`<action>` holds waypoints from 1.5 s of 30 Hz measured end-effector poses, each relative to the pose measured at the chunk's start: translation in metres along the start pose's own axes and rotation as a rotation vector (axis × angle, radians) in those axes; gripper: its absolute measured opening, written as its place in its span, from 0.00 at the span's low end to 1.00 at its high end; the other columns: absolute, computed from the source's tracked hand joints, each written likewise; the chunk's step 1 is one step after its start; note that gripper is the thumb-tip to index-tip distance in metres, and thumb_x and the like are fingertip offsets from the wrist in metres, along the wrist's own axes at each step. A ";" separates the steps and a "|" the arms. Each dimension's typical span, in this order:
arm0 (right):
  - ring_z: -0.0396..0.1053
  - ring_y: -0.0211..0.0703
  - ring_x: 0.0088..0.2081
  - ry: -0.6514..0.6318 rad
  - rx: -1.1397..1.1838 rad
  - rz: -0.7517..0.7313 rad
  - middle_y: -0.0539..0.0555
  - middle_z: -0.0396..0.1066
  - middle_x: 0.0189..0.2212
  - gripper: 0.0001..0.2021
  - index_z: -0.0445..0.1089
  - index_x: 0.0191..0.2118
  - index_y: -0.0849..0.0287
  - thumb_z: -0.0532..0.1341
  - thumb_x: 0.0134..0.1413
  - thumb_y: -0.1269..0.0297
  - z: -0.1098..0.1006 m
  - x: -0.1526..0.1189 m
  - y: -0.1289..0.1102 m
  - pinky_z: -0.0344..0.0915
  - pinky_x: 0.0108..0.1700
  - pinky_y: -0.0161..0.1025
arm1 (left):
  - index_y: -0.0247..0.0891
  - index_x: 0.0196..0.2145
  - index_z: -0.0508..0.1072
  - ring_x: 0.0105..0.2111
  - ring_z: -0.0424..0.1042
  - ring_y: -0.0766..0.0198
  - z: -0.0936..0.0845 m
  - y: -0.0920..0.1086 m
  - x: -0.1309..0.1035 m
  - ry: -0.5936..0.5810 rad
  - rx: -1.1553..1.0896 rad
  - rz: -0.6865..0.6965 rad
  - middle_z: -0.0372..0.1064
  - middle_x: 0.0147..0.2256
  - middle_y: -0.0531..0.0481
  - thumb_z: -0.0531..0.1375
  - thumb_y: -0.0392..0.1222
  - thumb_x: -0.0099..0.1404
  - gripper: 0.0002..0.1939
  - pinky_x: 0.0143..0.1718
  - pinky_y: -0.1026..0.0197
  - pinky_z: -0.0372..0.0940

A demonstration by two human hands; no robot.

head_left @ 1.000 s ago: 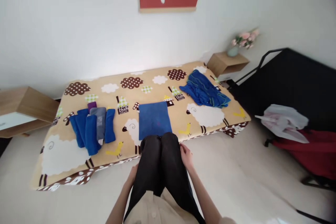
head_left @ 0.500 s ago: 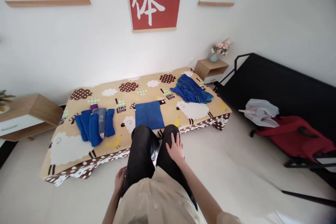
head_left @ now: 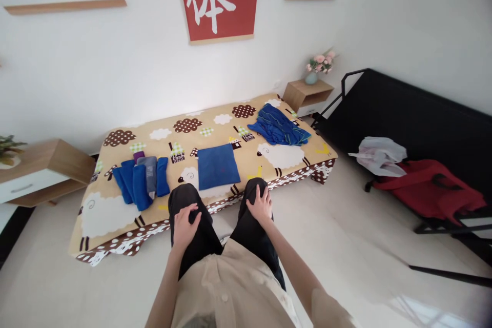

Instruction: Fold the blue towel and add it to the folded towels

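Beside the bed (head_left: 115, 215), left hand (head_left: 184, 225) now rests on knee.

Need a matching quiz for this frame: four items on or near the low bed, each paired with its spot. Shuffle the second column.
Items:
1. folded blue cloth
2. row of rolled cloths
3. crumpled blue pile
4. flower vase

Places:
A. on the small wooden shelf by the wall
B. bed's right far corner
C. middle of the bed, just beyond the knees
D. left part of the bed

Pairs: 1-C, 2-D, 3-B, 4-A
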State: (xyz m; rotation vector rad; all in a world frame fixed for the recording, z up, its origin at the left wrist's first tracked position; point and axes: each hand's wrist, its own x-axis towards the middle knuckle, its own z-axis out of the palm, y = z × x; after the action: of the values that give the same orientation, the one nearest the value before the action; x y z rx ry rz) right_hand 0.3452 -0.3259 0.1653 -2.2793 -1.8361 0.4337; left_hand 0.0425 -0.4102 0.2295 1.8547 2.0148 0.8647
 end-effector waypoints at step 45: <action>0.61 0.65 0.61 -0.058 0.004 0.161 0.69 0.51 0.67 0.41 0.45 0.73 0.58 0.57 0.60 0.47 -0.001 0.069 -0.012 0.63 0.56 0.55 | 0.41 0.38 0.77 0.44 0.73 0.53 0.068 -0.099 0.024 -0.173 0.166 -0.133 0.77 0.41 0.45 0.52 0.43 0.67 0.14 0.45 0.54 0.60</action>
State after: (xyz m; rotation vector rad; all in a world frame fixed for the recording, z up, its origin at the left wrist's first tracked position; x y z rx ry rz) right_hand 0.3480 -0.2565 0.1629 -2.4468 -1.6807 0.5319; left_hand -0.0028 -0.3703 0.1228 1.7847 2.1261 0.4967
